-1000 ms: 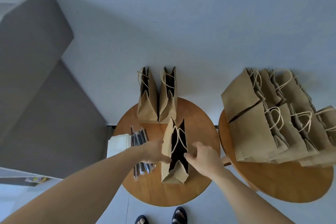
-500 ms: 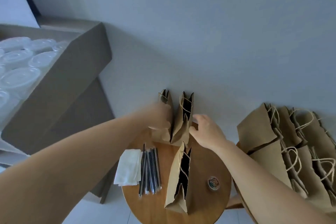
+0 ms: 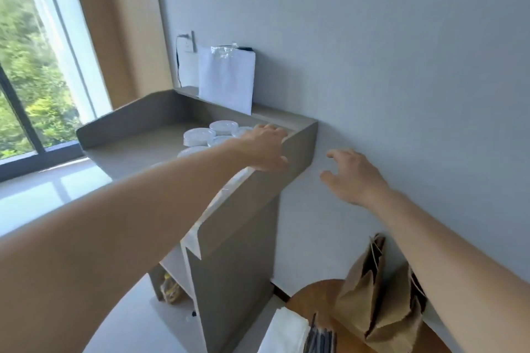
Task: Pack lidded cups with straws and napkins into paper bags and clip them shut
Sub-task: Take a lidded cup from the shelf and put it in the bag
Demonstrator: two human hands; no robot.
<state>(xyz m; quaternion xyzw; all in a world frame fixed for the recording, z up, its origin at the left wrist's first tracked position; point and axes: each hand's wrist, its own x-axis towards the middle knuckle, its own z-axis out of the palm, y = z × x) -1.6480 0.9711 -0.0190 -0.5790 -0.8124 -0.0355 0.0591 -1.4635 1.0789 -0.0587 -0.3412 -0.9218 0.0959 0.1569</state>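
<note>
Although the grey counter [image 3: 298, 146] is a solid, matt, square-edged unit, its raised rim stands between the person and the cups. A cup lifted too low would, in my judgement, catch that lip and tip.

The wooden counter [image 3: 309, 295], round and smooth, sits lower at the right, well apart from the cups. Each cup must be carried across and down, which invites a drop.

Two paper bags [image 3: 370, 304] stand upright on it near the wall. They are thin, creased brown paper, gusseted and narrow-mouthed. A cup lowered off-centre could fold a side inward or topple the bag.

The left hand [image 3: 266, 149] is spread wide, palm down over the cups, thumb by the rim. No grip is visible, and whether the fingers touch a lid cannot be told. The right hand [image 3: 355, 178] is open, fingers loosely fanned, empty, in the air before the wall.

The cups [image 3: 200, 136] form a tight cluster in the far right corner of the grey counter, partly hidden by the left hand. Their lids are round, flat and whitish. The plastic is probably slick and easily squeezed, so a hard grip may pop a lid, and pulling one cup may jostle its neighbours.

The napkins [image 3: 286, 332] are a soft white folded stack at the wooden counter's edge and could slide off.

The straws [image 3: 321, 338], thin and dark, lie bundled just beside the napkins and are liable to roll.
</note>
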